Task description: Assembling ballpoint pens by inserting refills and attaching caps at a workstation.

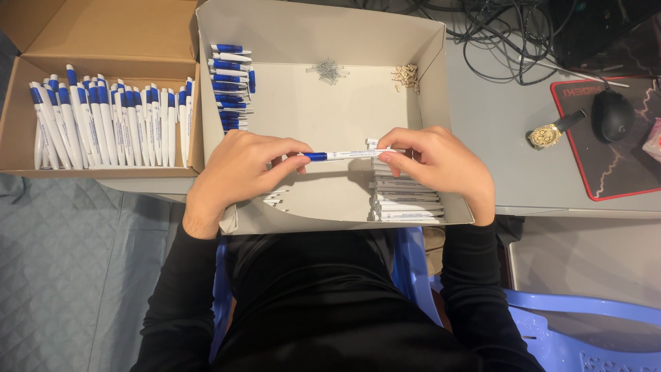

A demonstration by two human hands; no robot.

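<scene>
pen [348,155]: white barrel, blue end; held level over the grey box [323,41], long axis running left to right, blue end pointing to the left hand
left hand [237,172]: fingers pinched shut on the blue end
right hand [441,164]: fingers closed round the white end
below right hand: stack of white barrels [406,200] in the box
far left: brown box [103,48] of finished pens
bench [502,131]: watch [547,135], mouse [613,115]

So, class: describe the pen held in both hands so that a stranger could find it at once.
Find the grey box in the middle of the desk. Above its floor, the left hand and right hand hold one pen level, the only one lifted clear of the stacks.
</scene>
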